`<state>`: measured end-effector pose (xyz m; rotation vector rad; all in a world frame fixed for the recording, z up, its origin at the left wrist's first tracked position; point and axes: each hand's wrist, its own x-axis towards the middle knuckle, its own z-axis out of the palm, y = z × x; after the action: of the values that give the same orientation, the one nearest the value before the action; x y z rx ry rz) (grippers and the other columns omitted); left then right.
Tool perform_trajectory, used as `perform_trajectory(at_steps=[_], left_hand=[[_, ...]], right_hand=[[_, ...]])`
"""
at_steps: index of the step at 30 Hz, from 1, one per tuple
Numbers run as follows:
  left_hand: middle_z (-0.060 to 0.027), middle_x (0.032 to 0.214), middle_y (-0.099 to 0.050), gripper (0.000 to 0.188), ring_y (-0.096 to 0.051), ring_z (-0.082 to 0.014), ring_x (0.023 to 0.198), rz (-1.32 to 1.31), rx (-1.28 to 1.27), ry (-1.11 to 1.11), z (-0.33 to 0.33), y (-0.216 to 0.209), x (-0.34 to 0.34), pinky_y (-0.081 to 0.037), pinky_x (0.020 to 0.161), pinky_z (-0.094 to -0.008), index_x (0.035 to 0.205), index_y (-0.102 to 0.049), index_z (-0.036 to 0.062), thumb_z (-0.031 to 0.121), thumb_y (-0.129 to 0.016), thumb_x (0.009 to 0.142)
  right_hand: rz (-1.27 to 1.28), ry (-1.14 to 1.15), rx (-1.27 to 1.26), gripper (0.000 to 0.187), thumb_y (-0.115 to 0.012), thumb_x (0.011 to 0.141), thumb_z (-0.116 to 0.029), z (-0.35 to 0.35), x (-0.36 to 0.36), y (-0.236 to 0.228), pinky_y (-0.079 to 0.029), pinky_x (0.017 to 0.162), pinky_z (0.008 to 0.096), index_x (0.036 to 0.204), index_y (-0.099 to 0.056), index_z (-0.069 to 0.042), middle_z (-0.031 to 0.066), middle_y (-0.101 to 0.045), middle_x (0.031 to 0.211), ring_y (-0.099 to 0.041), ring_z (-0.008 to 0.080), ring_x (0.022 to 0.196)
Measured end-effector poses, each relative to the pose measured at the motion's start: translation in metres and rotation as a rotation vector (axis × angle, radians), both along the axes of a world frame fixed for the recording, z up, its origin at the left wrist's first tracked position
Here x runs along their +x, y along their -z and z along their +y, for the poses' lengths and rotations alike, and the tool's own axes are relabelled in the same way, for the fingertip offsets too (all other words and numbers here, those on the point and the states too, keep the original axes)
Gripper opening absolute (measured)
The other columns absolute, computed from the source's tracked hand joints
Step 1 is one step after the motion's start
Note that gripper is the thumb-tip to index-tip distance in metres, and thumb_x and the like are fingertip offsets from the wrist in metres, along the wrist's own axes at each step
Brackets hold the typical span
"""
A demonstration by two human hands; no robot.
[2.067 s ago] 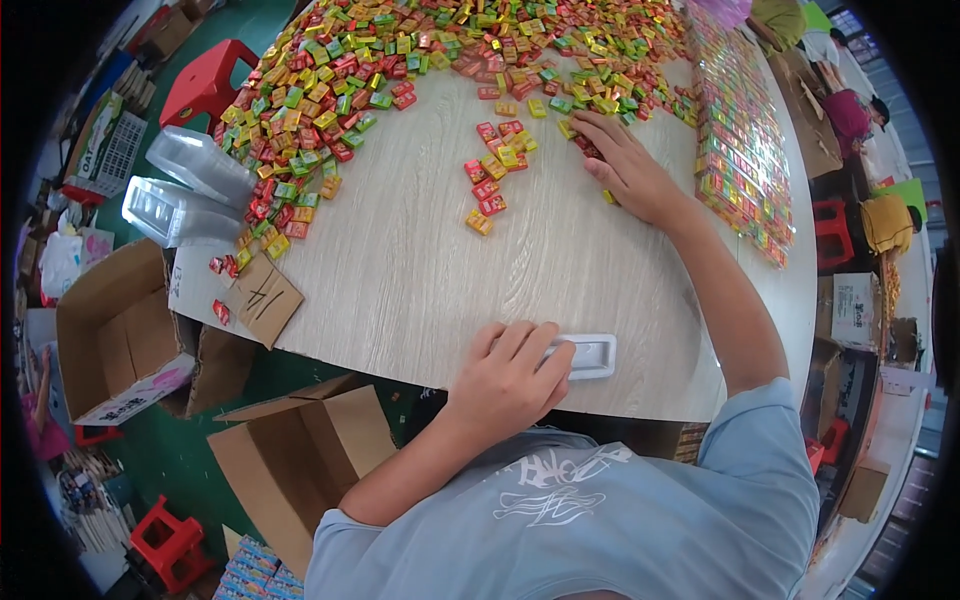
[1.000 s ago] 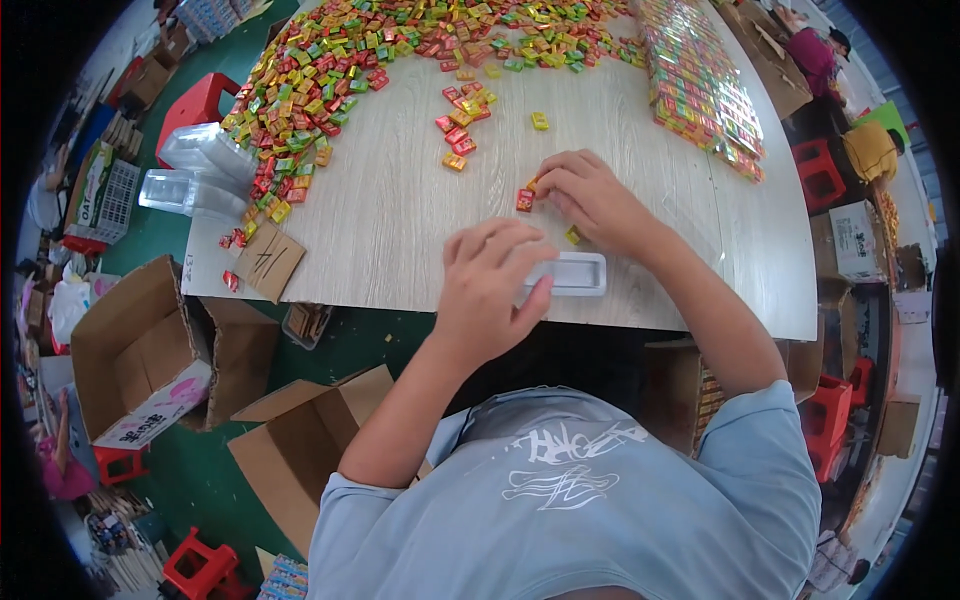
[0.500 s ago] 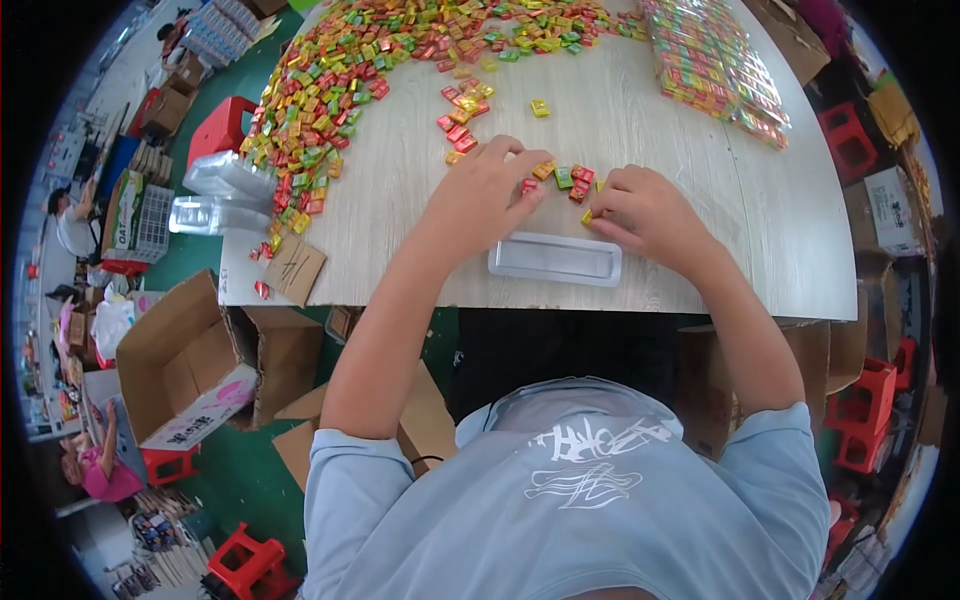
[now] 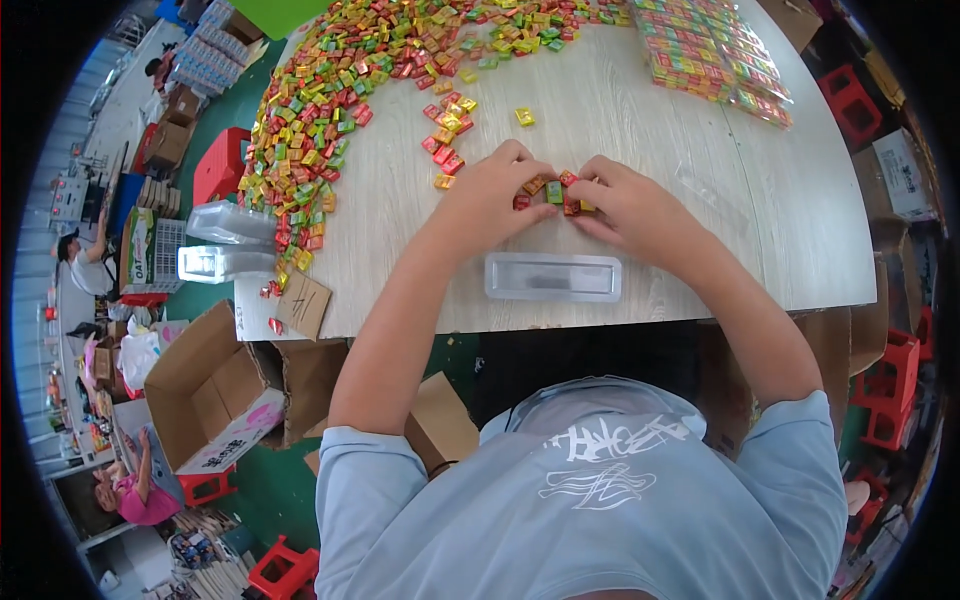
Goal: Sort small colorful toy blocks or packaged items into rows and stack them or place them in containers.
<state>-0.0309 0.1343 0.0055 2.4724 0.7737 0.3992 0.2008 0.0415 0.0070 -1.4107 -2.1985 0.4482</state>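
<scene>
Pale wood-grain table [image 4: 640, 120], green floor [image 4: 280, 485]

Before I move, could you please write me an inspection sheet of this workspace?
Surface: pale wood-grain table.
Job's things: small wrapped pieces between the hands; clear plastic tray nearer the person.
Clutter: large colourful pile; cardboard scrap; clear containers at left.
Hands: left hand and right hand at the small pieces, fingers bent; exact grip partly hidden.
Cables: nothing clearly seen.
Surroundings: open cardboard box; red stool; person in pink, left.
</scene>
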Motion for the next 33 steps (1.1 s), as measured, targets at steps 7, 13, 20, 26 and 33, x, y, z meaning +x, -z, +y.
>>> perform_trajectory(at_steps=[7,13,20,26,33], left_hand=[[-0.0110,0.115,-0.062,0.037,-0.067,-0.0314,0.105,-0.089,-0.123,0.012,0.002,0.005,-0.013,-0.055,0.090,-0.0419,0.120,-0.071,0.0107,0.022,-0.082,0.087],[-0.0089,0.113,-0.060,0.042,-0.063,-0.0224,0.097,-0.072,-0.124,0.040,0.004,-0.001,-0.027,-0.054,0.087,-0.0333,0.127,-0.067,0.0058,0.010,-0.080,0.088],[-0.0105,0.111,-0.058,0.047,-0.061,-0.0247,0.090,-0.054,-0.265,-0.062,0.011,-0.012,-0.046,-0.054,0.085,-0.0357,0.131,-0.064,0.0050,0.008,-0.079,0.087],[-0.0139,0.114,-0.059,0.048,-0.065,-0.0309,0.096,-0.014,-0.196,-0.078,0.011,-0.014,-0.044,-0.055,0.086,-0.0402,0.130,-0.063,0.0039,0.014,-0.081,0.086],[-0.0124,0.111,-0.064,0.040,-0.065,-0.0329,0.104,-0.031,-0.048,0.021,0.007,-0.007,-0.035,-0.054,0.091,-0.0424,0.120,-0.067,0.0059,0.021,-0.082,0.086]], right_hand=[[-0.004,-0.069,0.065,0.019,-0.077,0.089,-0.008,0.003,-0.001,0.006,-0.056,0.086,0.0414,0.106,-0.068,-0.005,0.0121,-0.064,0.112,-0.068,0.0325,0.100],[-0.025,-0.055,0.034,0.020,-0.077,0.089,-0.007,0.008,-0.007,0.002,-0.056,0.087,0.0416,0.107,-0.068,-0.004,0.0122,-0.064,0.115,-0.067,0.0331,0.100],[-0.004,-0.096,0.010,0.023,-0.076,0.090,-0.008,0.012,-0.016,-0.003,-0.056,0.088,0.0416,0.112,-0.069,-0.004,0.0135,-0.064,0.114,-0.067,0.0342,0.100],[-0.171,-0.005,0.115,0.022,-0.073,0.092,-0.010,0.030,0.004,-0.012,-0.051,0.098,0.0435,0.114,-0.071,-0.006,0.0116,-0.064,0.116,-0.063,0.0320,0.111],[-0.252,-0.027,0.081,0.020,-0.073,0.092,-0.009,0.023,0.018,-0.011,-0.049,0.101,0.0427,0.112,-0.073,-0.009,0.0089,-0.064,0.117,-0.061,0.0306,0.114]])
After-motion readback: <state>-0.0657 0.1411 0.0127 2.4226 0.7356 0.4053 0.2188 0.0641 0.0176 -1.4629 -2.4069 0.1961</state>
